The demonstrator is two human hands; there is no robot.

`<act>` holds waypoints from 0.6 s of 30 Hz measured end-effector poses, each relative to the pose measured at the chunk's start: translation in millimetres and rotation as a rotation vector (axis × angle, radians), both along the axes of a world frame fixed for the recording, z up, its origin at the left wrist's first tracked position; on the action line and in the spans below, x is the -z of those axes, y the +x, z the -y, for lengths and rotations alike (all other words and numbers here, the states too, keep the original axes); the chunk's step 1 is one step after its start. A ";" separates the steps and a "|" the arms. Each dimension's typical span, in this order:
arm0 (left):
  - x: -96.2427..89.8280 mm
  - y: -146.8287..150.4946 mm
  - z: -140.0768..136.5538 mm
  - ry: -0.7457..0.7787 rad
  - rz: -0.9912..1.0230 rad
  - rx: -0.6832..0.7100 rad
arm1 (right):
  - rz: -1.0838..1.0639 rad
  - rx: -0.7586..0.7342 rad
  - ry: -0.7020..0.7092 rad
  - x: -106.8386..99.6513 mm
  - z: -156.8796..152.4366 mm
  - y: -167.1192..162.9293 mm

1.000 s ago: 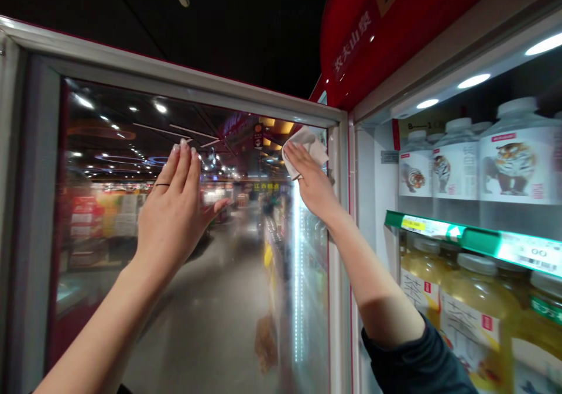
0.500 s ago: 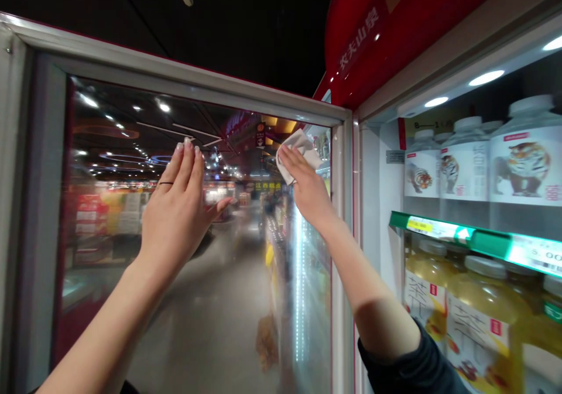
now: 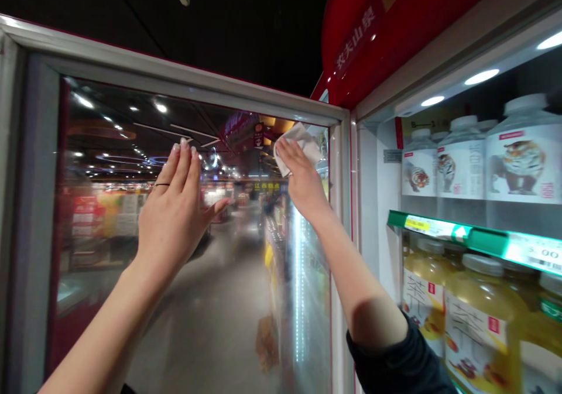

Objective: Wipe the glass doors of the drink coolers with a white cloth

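Observation:
My left hand (image 3: 171,201) lies on the glass door (image 3: 211,318), fingers stretched upward and thumb out to the side. It is open, with nothing in it and a thin dark ring on one finger. Near the door's upper right corner, my right hand (image 3: 301,174) presses a pale cloth (image 3: 302,139) against the glass. The cloth sticks out around the fingers; the part under the palm is hidden.
The door's metal frame (image 3: 184,81) meets a red-topped drinks fridge (image 3: 355,48) on the right. Inside, large white-labelled bottles (image 3: 522,160) stand above a green price strip (image 3: 478,239), with yellow tea bottles (image 3: 476,324) below. Shop aisles show through the glass, blurred.
My right hand and the cloth have shifted slightly up and left, partly along with the whole view. My left hand keeps its place on the glass.

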State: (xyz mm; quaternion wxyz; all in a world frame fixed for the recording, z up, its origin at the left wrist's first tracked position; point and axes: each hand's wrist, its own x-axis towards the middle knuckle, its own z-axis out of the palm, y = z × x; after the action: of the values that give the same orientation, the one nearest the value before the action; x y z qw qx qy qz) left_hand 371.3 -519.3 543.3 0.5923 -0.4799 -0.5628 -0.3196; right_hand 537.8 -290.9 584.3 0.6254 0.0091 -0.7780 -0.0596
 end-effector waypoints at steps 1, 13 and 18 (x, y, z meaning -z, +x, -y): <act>-0.2 -0.2 0.6 -0.007 0.005 0.000 | 0.026 -0.012 0.015 3.6 8.2 -3.9; -0.3 -1.6 2.2 -0.014 -0.012 -0.008 | -0.056 0.024 -0.052 19.5 -9.9 4.1; -1.1 -0.2 4.3 -0.022 -0.064 -0.101 | 0.012 -0.005 -0.007 16.7 12.6 -8.7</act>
State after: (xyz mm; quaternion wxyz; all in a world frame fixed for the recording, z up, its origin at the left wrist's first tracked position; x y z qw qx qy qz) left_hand 371.1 -523.6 544.4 0.6203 -0.4673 -0.5703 -0.2676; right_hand 529.1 -303.4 567.6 0.6207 0.0091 -0.7820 -0.0553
